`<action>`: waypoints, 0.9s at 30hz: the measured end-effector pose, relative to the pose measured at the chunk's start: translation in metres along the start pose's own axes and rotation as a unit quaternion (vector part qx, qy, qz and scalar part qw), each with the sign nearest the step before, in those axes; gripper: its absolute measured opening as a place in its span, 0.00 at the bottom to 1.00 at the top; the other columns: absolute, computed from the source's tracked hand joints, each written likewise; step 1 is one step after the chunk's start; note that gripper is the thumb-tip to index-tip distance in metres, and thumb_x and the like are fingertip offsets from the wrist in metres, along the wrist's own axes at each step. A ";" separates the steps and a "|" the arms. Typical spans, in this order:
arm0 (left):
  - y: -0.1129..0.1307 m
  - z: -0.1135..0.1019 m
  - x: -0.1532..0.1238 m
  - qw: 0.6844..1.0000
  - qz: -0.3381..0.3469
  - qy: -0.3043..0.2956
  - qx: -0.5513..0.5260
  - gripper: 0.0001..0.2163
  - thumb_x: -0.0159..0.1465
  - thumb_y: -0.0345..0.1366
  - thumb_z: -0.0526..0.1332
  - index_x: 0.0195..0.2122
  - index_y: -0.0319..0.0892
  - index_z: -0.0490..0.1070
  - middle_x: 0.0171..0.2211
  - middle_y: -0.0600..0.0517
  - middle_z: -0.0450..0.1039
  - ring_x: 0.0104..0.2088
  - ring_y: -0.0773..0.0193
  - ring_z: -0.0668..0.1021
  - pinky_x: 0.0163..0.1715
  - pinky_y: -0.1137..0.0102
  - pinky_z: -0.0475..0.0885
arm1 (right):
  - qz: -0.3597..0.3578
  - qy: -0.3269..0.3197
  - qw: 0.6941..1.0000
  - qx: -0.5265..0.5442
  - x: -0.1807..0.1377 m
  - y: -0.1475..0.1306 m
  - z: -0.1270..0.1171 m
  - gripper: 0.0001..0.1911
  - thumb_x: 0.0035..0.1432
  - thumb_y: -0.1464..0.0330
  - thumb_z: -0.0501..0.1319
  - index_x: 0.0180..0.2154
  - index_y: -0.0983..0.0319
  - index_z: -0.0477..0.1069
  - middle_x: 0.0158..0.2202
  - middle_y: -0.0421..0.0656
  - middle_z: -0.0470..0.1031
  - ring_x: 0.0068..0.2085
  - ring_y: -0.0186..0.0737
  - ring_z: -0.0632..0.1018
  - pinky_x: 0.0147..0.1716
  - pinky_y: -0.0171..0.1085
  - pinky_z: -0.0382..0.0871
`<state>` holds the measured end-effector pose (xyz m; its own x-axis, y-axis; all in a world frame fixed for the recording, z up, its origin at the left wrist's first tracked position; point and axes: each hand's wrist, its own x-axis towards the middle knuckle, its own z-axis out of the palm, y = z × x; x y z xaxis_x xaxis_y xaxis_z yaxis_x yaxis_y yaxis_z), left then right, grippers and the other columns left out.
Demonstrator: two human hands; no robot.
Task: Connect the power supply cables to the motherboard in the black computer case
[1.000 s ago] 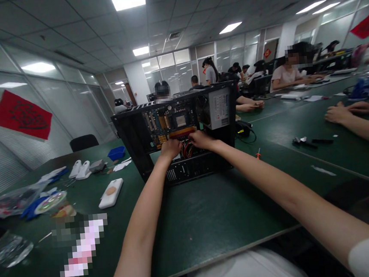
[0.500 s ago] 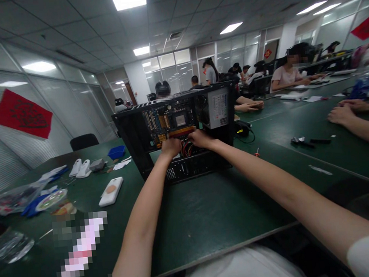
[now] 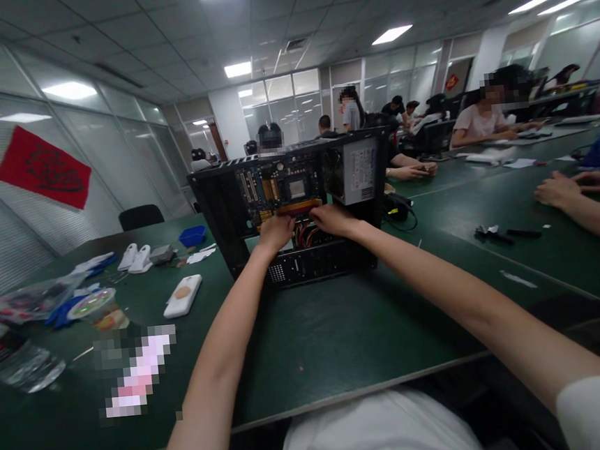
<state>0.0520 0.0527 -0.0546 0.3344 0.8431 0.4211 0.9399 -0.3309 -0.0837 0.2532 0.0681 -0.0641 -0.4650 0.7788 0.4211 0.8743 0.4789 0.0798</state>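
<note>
A black computer case (image 3: 314, 269) stands upright on the green table with its side open towards me. Inside it are a motherboard (image 3: 259, 186), a power supply (image 3: 359, 172) at the upper right and a bundle of coloured cables (image 3: 307, 235). My left hand (image 3: 278, 232) is closed at the left end of the red and yellow memory slots (image 3: 301, 208). At their right end is my right hand (image 3: 332, 221), its fingers curled in too. The fingertips point inward, and whatever they press or pinch is hidden.
On the left lie a white phone-like object (image 3: 183, 296), a blue tray (image 3: 192, 236), a plastic cup (image 3: 102, 311) and a water bottle (image 3: 20, 356). Black parts (image 3: 494, 236) lie on the right, near another person's hands (image 3: 557, 188). Several people sit beyond.
My view has turned slightly, so the scene sits a little further right. Both hands stay at the memory slots; the left fingers have shifted slightly upward against the board.
</note>
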 end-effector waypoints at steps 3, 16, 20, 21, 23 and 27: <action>0.005 -0.006 -0.030 0.998 -0.027 0.043 -0.047 0.24 0.73 0.45 0.43 0.44 0.44 0.78 0.40 0.43 0.80 0.42 0.51 0.81 0.38 0.65 0.71 | -0.017 0.012 0.999 -0.035 -0.027 0.007 -0.014 0.19 0.70 0.64 0.48 0.46 0.65 0.75 0.44 0.55 0.79 0.43 0.46 0.79 0.37 0.36 0.63; -0.005 0.022 -0.033 0.980 -0.167 0.090 -0.058 0.22 0.67 0.48 0.49 0.39 0.45 0.82 0.37 0.42 0.81 0.40 0.48 0.80 0.35 0.64 0.68 | -0.125 0.004 0.970 -0.210 -0.091 0.002 -0.025 0.22 0.70 0.62 0.51 0.34 0.69 0.77 0.33 0.54 0.80 0.36 0.45 0.80 0.40 0.42 0.58; -0.037 0.029 -0.016 0.965 -0.216 0.101 -0.113 0.27 0.67 0.55 0.47 0.37 0.45 0.82 0.36 0.42 0.81 0.40 0.48 0.80 0.35 0.64 0.67 | -0.128 -0.011 0.972 -0.197 -0.078 -0.023 -0.021 0.21 0.70 0.65 0.51 0.34 0.68 0.79 0.31 0.54 0.81 0.34 0.44 0.81 0.41 0.43 0.61; -0.045 0.032 -0.012 0.961 -0.222 0.100 -0.132 0.28 0.67 0.56 0.47 0.36 0.46 0.82 0.35 0.42 0.81 0.40 0.48 0.80 0.35 0.64 0.66 | -0.133 -0.007 0.972 -0.193 -0.076 -0.032 -0.020 0.21 0.71 0.66 0.51 0.34 0.68 0.79 0.31 0.54 0.81 0.34 0.44 0.81 0.41 0.43 0.62; -0.062 0.038 -0.005 0.955 -0.232 0.099 -0.156 0.28 0.67 0.57 0.47 0.35 0.45 0.82 0.35 0.42 0.81 0.39 0.48 0.80 0.34 0.64 0.65 | -0.145 0.001 0.971 -0.192 -0.075 -0.058 -0.018 0.21 0.70 0.68 0.51 0.34 0.68 0.79 0.31 0.53 0.81 0.33 0.44 0.81 0.39 0.43 0.64; -0.084 0.054 0.005 0.940 -0.269 0.131 -0.165 0.27 0.71 0.48 0.43 0.36 0.40 0.81 0.37 0.39 0.80 0.41 0.50 0.80 0.38 0.64 0.65 | -0.158 0.008 0.951 -0.264 -0.078 -0.127 -0.018 0.14 0.64 0.73 0.56 0.34 0.69 0.80 0.32 0.56 0.80 0.33 0.50 0.79 0.38 0.49 0.67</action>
<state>-0.0216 0.1074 -0.0940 -0.2523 0.8071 0.5338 0.8811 -0.0364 0.4716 0.1814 -0.0606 -0.0912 -0.7179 0.6209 0.3149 0.6415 0.4142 0.6457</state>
